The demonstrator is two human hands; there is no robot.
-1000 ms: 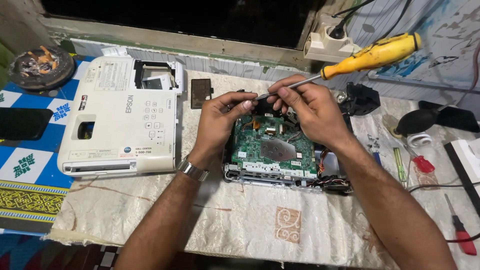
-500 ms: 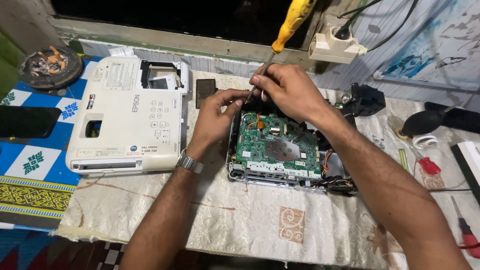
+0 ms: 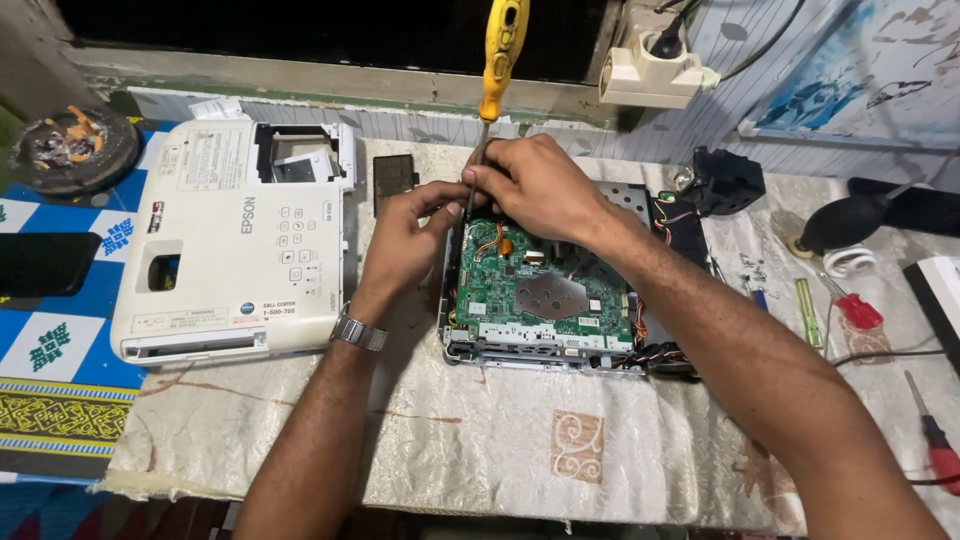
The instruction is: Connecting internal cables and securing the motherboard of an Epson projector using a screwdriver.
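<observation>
Head view shows your right hand [image 3: 540, 185] gripping the yellow screwdriver [image 3: 497, 62] upright over the green circuit board [image 3: 545, 290]; your left hand [image 3: 405, 240] pinches its shaft, beside the white cover [image 3: 230, 250].

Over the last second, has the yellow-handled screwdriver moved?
Yes. The yellow-handled screwdriver has swung from lying rightwards near the wall socket to nearly upright, tip at the green circuit board's far edge, held by the right hand.

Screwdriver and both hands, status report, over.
Right hand gripping yellow screwdriver upright. Left hand steadying its shaft at green circuit board. Nothing in the way.
</observation>
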